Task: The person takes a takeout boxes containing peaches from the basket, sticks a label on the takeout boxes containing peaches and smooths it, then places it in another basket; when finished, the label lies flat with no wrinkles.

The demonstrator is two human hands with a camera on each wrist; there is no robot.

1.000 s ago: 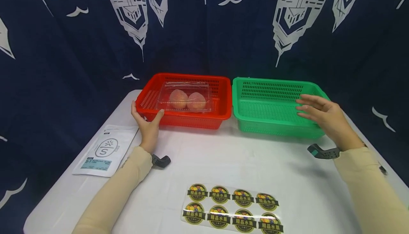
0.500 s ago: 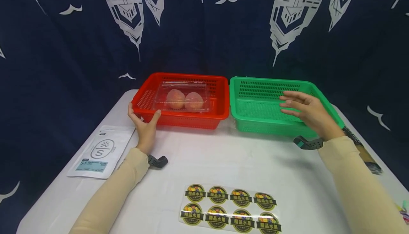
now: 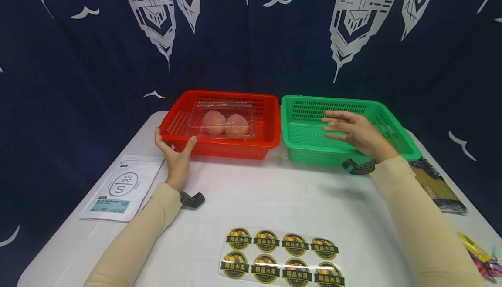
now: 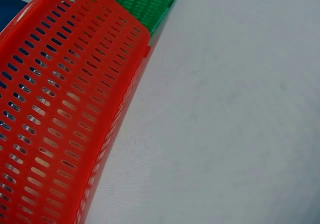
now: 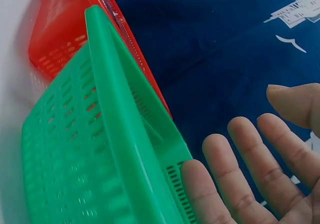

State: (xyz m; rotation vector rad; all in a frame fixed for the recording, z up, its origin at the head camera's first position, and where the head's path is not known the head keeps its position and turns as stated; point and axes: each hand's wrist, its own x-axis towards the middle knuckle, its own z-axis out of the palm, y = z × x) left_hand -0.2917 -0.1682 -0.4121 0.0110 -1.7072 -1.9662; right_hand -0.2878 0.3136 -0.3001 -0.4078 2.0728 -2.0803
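A red basket (image 3: 270,126) stands at the back left of the white table (image 3: 274,200). Inside it lies a clear lidded box with two peaches (image 3: 224,123). My left hand (image 3: 174,145) holds the basket's front left corner, thumb on the front rim and fingers round the side. A green basket (image 3: 396,136) stands right beside the red one. Over its inside hovers my right hand (image 3: 338,129), fingers (image 5: 250,164) straight and spread, holding nothing. The left wrist view shows only the red basket's slotted wall (image 4: 55,109) and bare table.
A sheet of round fruit stickers (image 3: 282,256) lies near the front edge. To the left lies a white pouch (image 3: 117,189). A dark packet (image 3: 437,187) and a colourful wrapper (image 3: 478,252) lie at the right edge. A dark printed curtain hangs behind.
My right hand has moved left, from the green basket's right side to above its middle. The left hand has kept its hold on the red basket's corner.
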